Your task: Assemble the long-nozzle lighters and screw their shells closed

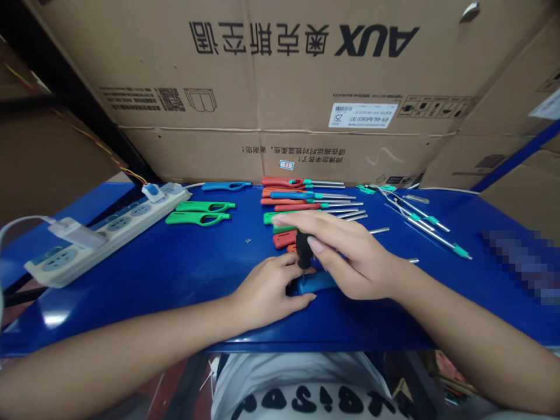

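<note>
My right hand [354, 254] is closed around a black-handled screwdriver [304, 251], which stands upright. The tip of its shaft meets a blue long-neck lighter [321, 282] lying flat on the table. Holding that lighter down by its left end is my left hand [273, 286], thumb on the near side and fingers on the far side. Just beyond my hands lies a row of lighters with metal tubes, among them a red lighter [284, 240] and another blue lighter [291, 195]. My right hand hides part of the row.
Green lighter handles [199, 218] and a blue handle [225, 186] lie left of the row, near small screws [248, 240]. Metal tubes with green pieces [431, 220] lie at right. A white power strip [118, 224] runs along the left; a cardboard box [219, 128] stands behind.
</note>
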Demonstrator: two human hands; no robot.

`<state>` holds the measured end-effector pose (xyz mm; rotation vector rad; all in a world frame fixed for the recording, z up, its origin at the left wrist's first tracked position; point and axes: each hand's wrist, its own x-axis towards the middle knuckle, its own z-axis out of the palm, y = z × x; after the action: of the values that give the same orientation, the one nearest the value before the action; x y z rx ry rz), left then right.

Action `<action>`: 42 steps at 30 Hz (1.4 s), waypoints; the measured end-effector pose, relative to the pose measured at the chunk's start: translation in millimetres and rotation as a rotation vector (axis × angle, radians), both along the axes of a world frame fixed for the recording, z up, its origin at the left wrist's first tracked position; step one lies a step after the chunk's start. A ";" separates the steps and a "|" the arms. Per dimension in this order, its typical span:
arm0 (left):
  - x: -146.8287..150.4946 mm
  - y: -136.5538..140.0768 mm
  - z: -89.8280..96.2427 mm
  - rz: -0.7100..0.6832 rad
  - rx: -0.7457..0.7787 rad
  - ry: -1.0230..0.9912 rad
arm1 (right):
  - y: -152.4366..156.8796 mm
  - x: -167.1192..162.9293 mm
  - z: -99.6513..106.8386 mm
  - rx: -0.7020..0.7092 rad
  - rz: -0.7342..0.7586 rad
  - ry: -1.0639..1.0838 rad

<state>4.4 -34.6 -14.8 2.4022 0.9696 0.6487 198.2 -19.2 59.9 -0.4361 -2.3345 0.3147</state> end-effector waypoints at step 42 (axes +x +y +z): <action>-21.6 7.8 64.6 -0.047 -0.047 0.227 | 37.1 107.6 8.2 0.346 -0.884 -0.161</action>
<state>-17.2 -26.7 49.8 2.4869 1.0021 0.3362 305.8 17.9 68.1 -1.2668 -2.0391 -0.5504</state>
